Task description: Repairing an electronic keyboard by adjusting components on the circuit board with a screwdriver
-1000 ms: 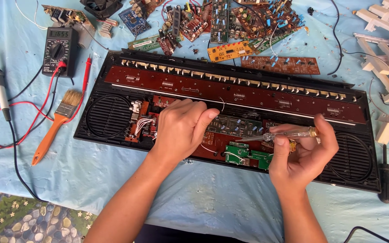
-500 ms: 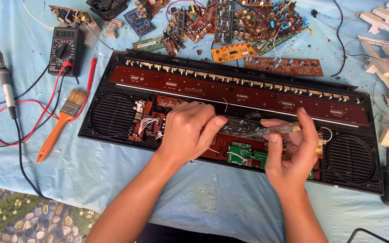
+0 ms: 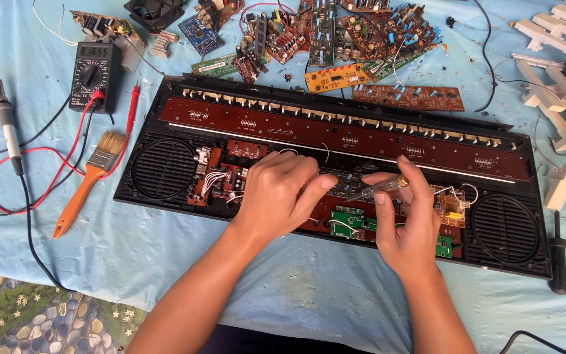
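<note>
A long black case (image 3: 335, 216) lies open on a blue cloth (image 3: 165, 255), with a round speaker grille at each end and small boards and wires inside. Both hands are over the middle of it. The right hand (image 3: 409, 226) holds a thin screwdriver with a clear handle (image 3: 382, 188). The thumb and first fingers are pinched closed around the handle, and the metal tip points left and down at the boards in the case. The left hand (image 3: 278, 193) rests on the boards just beside that tip. Its fingers are curled under, so you cannot tell if it has hold of anything. A green board (image 3: 348, 219) sits just below the two hands. To the left, on the cloth, lie a brush with an orange handle (image 3: 86, 187), a black meter (image 3: 95, 73) with red and black leads, and a soldering iron (image 3: 8, 128). More loose circuit boards (image 3: 335, 39) are piled behind the case.
</note>
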